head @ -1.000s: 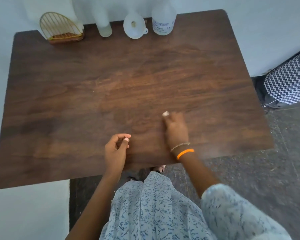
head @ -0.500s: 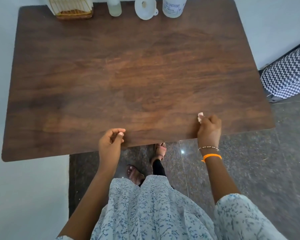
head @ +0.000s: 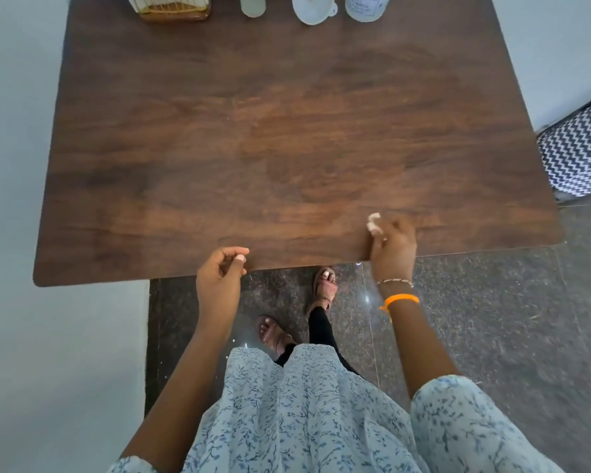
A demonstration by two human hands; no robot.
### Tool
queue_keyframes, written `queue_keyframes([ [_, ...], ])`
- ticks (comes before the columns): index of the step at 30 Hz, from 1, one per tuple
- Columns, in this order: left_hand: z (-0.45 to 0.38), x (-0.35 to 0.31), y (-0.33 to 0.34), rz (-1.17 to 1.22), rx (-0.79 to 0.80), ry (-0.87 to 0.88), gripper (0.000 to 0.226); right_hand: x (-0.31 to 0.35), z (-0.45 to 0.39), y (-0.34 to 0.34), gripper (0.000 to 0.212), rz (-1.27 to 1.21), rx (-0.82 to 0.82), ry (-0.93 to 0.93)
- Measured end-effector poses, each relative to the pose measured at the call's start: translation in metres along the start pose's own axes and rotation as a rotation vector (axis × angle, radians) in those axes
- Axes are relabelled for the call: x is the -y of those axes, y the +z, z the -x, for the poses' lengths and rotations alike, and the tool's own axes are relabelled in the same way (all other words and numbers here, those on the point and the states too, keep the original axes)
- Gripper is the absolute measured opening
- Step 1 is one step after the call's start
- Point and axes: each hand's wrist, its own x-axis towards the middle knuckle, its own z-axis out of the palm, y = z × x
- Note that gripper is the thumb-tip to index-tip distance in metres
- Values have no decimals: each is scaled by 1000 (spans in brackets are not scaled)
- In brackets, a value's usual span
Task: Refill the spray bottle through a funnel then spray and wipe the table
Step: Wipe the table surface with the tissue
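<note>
The brown wood-grain worktop fills most of your view. At its far edge, all cut off by the frame, stand a wire holder, the spray bottle, the white funnel and a labelled refill bottle. Your right hand pinches a small white wad (tissue or cloth, hard to tell) against the near edge. Your left hand hangs loosely curled at that edge, holding nothing.

Wooden table bears basket, bottles, funnel along far edge.
</note>
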Motion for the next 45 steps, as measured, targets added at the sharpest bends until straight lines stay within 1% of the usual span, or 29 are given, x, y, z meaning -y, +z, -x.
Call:
queue_keyframes([
  [1, 2, 2, -2, 5, -10, -10, 23, 1, -11, -3, 20, 1, -18, 45],
  [3, 5, 6, -8, 19, -38, -26, 24, 20, -13, 12, 24, 47, 56, 31],
  [4, 6, 7, -11, 26, -56, -32, 24, 40, -4, 24, 24, 36, 152, -7],
  [6, 5, 9, -18, 37, -95, -37, 25, 81, 29, 50, 22, -148, 303, -116],
  [7, 4, 10, -21, 39, -117, -35, 26, 100, 52, 64, 22, -184, 378, -209],
  [8, 3, 10, -24, 39, -142, -29, 26, 114, 74, 76, 24, -182, 463, -378],
  [10, 0, 8, -29, 46, -183, -14, 24, 126, 87, 90, 26, -131, 510, -662],
  [11, -2, 8, -31, 46, -197, -11, 23, 128, 76, 87, 24, -152, 575, -642],
  [12, -3, 9, -32, 41, -208, -10, 22, 127, 58, 87, 21, -163, 525, -637],
  [15, -4, 15, -35, 40, -221, -28, 24, 111, -16, 90, 14, -98, 241, -393],
  [16, -5, 18, -36, 45, -220, -37, 24, 105, -36, 90, 12, -95, 191, -321],
  [17, -6, 20, -36, 53, -220, -47, 25, 102, -48, 94, 13, -38, 150, -307],
  [18, -8, 22, -36, 59, -222, -57, 25, 104, -48, 99, 15, 8, 144, -326],
  [20, -12, 23, -37, 65, -236, -65, 26, 123, -27, 110, 16, 14, 233, -371],
  [22, -17, 19, -37, 78, -265, -71, 27, 144, 7, 119, 20, -21, 417, -491],
  [24, -23, 13, -38, 91, -302, -63, 27, 161, 44, 125, 13, -84, 549, -805],
  [25, -26, 10, -39, 101, -319, -56, 26, 168, 52, 125, 11, -120, 625, -946],
  [26, -29, 7, -40, 116, -333, -52, 26, 173, 45, 125, 11, -128, 687, -1034],
  [27, -32, 6, -41, 129, -346, -54, 27, 177, 28, 130, 9, -135, 695, -1074],
  [28, -35, 5, -41, 140, -356, -60, 28, 183, 6, 137, 10, -177, 628, -1026],
  [29, -38, 5, -41, 147, -364, -67, 28, 190, -23, 142, 10, -207, 492, -921],
  [31, -42, 7, -40, 159, -369, -80, 28, 195, -82, 150, 8, -135, 285, -682],
  [33, -47, 9, -38, 161, -368, -88, 27, 194, -134, 155, 20, -63, 225, -540],
  [34, -49, 9, -36, 157, -368, -91, 27, 195, -150, 158, 24, -49, 238, -470],
  [37, -51, 8, -33, 148, -375, -91, 26, 199, -159, 174, 33, 8, 219, -406],
  [38, -51, 8, -33, 146, -378, -91, 26, 206, -150, 178, 33, 7, 247, -394],
  [40, -52, 8, -35, 148, -395, -94, 25, 221, -119, 183, 28, 20, 378, -524],
  [42, -53, 8, -36, 147, -419, -89, 25, 232, -76, 183, 22, -26, 508, -710],
  [45, -53, 6, -39, 163, -448, -77, 25, 226, -17, 177, 15, -148, 575, -1060],
])
